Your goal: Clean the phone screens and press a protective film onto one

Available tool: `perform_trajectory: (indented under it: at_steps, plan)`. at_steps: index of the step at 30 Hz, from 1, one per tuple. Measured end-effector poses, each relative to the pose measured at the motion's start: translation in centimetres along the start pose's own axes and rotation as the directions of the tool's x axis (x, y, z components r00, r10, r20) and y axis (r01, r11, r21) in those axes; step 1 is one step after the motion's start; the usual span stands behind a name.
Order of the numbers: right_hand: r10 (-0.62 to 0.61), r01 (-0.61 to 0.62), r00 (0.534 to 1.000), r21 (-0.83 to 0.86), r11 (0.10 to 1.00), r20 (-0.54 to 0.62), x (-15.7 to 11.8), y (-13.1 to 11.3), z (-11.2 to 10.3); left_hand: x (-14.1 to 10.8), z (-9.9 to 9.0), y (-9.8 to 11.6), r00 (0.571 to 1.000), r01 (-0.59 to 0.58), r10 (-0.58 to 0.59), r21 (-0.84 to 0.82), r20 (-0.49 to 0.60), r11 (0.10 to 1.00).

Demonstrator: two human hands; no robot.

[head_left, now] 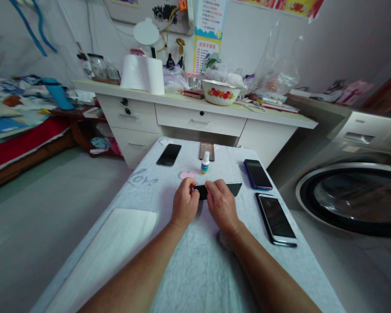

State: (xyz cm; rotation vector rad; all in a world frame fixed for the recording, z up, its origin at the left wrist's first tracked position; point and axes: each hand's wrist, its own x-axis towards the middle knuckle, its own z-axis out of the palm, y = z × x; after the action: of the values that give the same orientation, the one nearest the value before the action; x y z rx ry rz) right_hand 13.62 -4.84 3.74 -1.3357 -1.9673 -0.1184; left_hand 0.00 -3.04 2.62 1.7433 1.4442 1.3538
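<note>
Both hands hold a dark smartphone (233, 188) sideways and tilted up on its long edge, just above the cloth. My left hand (186, 201) is closed on its left end, thumb and fingers pinching the edge. Around its middle, my right hand (222, 203) has its fingers bent over the top edge. Whether the right fingers also pinch something small there is hidden. Behind the phone stands a small white spray bottle (205, 164) with a blue and yellow label. A brownish clear phone case (207, 151) lies flat behind the bottle.
More phones lie on the table (169, 208): a black phone (169, 154) at back left, a purple-edged phone (258, 174) and a white-framed phone (276, 219) at right. A white desk (200, 117) bears a floral bowl (222, 92). A washing machine (352, 191) stands right.
</note>
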Motion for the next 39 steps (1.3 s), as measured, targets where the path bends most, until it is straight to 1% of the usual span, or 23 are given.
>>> perform_trajectory:
  at_steps: [5, 10, 17, 21, 24, 31, 34, 39]
  plan:
    - [-0.052, 0.052, 0.998, 0.024, 0.998, 0.034, 0.1, -0.9, 0.3, -0.1, 0.0, 0.1, 1.0, 0.01, -0.01, -0.041, 0.014, 0.999]
    - [-0.051, 0.05, 0.999, 0.035, 0.998, 0.019, 0.0, -0.1, 0.0, -0.1, 0.0, 0.1, 1.0, 0.004, -0.003, -0.039, 0.023, 0.999]
    - [0.028, -0.028, 0.999, -0.006, 1.0, -0.043, -0.5, 2.0, -1.3, 0.0, 0.1, -0.2, 1.0, -0.007, 0.008, -0.012, 0.014, 1.0]
    - [0.066, -0.069, 0.994, -0.036, 0.997, -0.084, -0.6, 2.5, -1.5, 0.0, 0.1, -0.2, 1.0, -0.003, 0.003, -0.005, 0.004, 1.0]
    - [0.052, -0.055, 0.996, -0.04, 0.998, -0.079, -0.4, 1.9, -1.1, 0.0, 0.1, -0.1, 1.0, -0.004, 0.004, -0.003, 0.006, 1.0]
    - [-0.022, 0.022, 1.0, -0.023, 0.999, 0.01, 0.2, -0.4, 0.1, 0.0, -0.1, 0.2, 1.0, 0.001, -0.001, -0.015, 0.002, 1.0]
    - [-0.048, 0.048, 0.998, -0.013, 0.999, 0.033, 0.2, -0.8, 0.4, 0.0, 0.0, 0.2, 1.0, 0.01, -0.01, -0.038, 0.007, 0.999]
    - [-0.057, 0.056, 0.995, 0.018, 0.998, 0.079, 0.1, -1.1, 0.6, -0.1, 0.1, 0.0, 1.0, -0.002, 0.003, -0.067, 0.014, 0.998]
